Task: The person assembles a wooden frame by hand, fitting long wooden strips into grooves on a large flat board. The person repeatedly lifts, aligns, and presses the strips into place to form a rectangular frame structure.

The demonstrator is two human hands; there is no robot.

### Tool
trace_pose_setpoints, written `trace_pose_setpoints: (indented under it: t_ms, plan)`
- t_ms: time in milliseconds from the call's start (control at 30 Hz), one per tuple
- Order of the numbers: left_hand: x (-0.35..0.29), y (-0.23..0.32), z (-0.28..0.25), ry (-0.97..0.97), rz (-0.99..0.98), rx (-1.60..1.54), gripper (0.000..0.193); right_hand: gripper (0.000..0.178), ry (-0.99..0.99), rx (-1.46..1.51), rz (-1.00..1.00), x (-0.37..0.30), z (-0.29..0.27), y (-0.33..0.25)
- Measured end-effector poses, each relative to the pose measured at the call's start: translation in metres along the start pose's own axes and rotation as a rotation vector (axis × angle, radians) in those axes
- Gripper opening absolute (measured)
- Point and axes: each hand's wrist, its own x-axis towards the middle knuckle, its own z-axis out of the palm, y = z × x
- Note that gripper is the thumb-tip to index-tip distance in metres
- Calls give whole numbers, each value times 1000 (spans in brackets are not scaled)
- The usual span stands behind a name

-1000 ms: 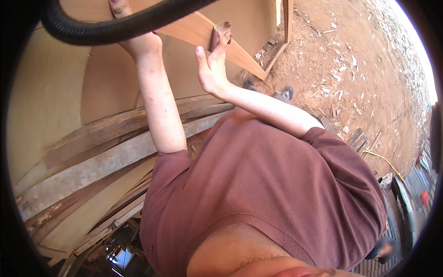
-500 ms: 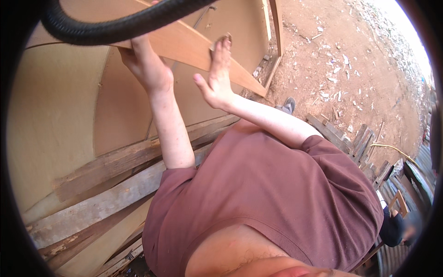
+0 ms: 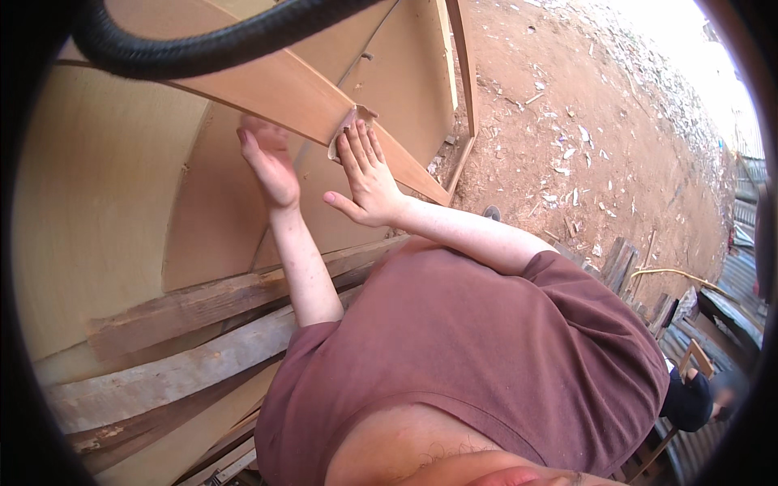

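Observation:
A long, light-brown wooden board point(image 3: 284, 85) slants across the upper part of the head view, part of a wooden frame. My right hand point(image 3: 369, 174) lies with straight fingers over a bent piece of sandpaper point(image 3: 365, 112), pressing it to the board; the sheet's edges curl past both sides of the board. My left hand point(image 3: 271, 162) is raised just below the board's near edge, thumb apart and holding nothing; its fingertips are blurred.
Large plywood panels point(image 3: 105, 186) stand behind the board. Rough planks point(image 3: 186, 360) are stacked at lower left. A black ribbed hose point(image 3: 219, 53) crosses the top. Dirt ground with scraps point(image 3: 559, 105) stretches right. Another person point(image 3: 689, 401) is at far right, beside corrugated metal sheets.
My right hand and the sandpaper have shifted left along the board, the palm now flatter. My left hand has come off the board's edge and dropped below it. The view has shifted slightly.

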Motion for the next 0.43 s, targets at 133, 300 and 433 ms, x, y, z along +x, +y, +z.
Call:
trace_pose_setpoints:
  t_ms: [133,300,433]
  plan:
    - [0,72,2,56,523,59,64,96,-20,-32,32,7,-5,1]
    - [-29,166,9,108,962,-147,65,99,32,12,27,35,-18,-7]
    - [-60,175,42,-385,392,-739,70,99,71,96,13,48,-23,-17]
